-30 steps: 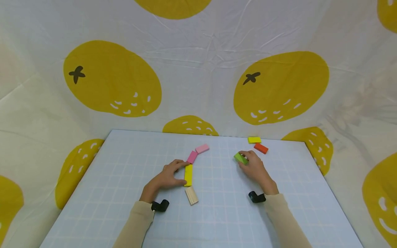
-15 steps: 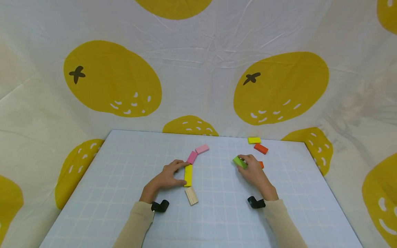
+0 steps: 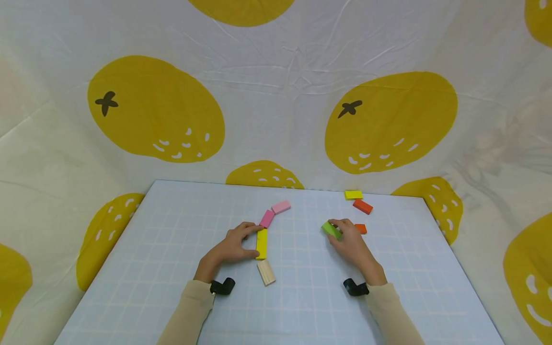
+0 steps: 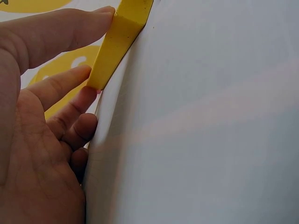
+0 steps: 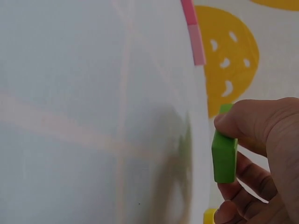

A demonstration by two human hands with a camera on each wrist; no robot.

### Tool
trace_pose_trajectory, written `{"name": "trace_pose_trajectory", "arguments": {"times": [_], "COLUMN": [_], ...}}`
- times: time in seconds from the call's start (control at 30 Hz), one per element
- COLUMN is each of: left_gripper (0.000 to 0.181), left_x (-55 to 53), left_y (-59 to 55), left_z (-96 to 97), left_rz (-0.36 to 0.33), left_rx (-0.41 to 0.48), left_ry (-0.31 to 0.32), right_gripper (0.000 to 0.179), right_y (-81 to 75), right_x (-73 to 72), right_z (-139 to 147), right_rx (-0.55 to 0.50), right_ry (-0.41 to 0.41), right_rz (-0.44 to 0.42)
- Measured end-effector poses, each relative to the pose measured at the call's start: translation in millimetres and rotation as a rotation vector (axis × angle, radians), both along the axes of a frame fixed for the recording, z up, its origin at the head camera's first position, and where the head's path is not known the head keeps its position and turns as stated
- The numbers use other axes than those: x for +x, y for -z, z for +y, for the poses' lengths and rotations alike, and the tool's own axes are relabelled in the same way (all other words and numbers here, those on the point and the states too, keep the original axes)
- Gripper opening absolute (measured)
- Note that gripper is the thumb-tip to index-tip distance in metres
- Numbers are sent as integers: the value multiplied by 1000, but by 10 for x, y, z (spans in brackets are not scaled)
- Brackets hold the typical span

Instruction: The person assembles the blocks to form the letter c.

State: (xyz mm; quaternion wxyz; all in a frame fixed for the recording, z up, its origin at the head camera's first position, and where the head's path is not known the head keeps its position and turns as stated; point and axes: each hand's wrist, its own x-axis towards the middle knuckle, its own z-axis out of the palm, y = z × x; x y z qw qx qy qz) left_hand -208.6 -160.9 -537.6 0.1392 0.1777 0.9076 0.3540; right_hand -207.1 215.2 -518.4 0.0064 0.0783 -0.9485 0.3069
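The right hand pinches a green block between thumb and fingers. The left hand grips a long yellow block by its ends, thumb at the near end and fingertips at the far end.

The right wrist view shows the green block held apart from the table, with a dark shadow beside it; from the head view that height is hard to judge. The left wrist view shows the side of the long yellow block and the bent fingers farther down the left hand, which are hidden from above.

Just beyond the long yellow block's far end lies a dark pink block, then a light pink block angled to the right. A plain wooden block lies slanted just beside the near end. Behind the right hand, an orange block is partly covered by it; farther back lie a red block and a small yellow block.

The green block sits at the left side of the right hand, right of the long yellow block and well apart from it.
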Motion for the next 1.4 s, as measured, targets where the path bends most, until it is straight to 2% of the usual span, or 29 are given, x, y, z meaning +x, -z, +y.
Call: {"name": "trace_pose_trajectory", "arguments": {"times": [0.23, 0.57, 0.8, 1.4], "left_gripper": [72, 73, 73, 73], "left_x": [0, -16, -25, -18], "left_y": [5, 7, 21, 19], "left_z": [0, 5, -18, 8], "left_rz": [-9, -36, -1, -24], "left_rx": [-8, -19, 0, -20], "left_ry": [-1, -21, 13, -16], "right_gripper": [45, 46, 46, 47], "right_y": [31, 49, 23, 40], "right_x": [84, 175, 225, 342], "right_z": [-28, -63, -94, -191], "right_rx": [-17, -16, -28, -27], "right_ry": [-11, -14, -24, -22], "right_rz": [21, -1, 21, 12]}}
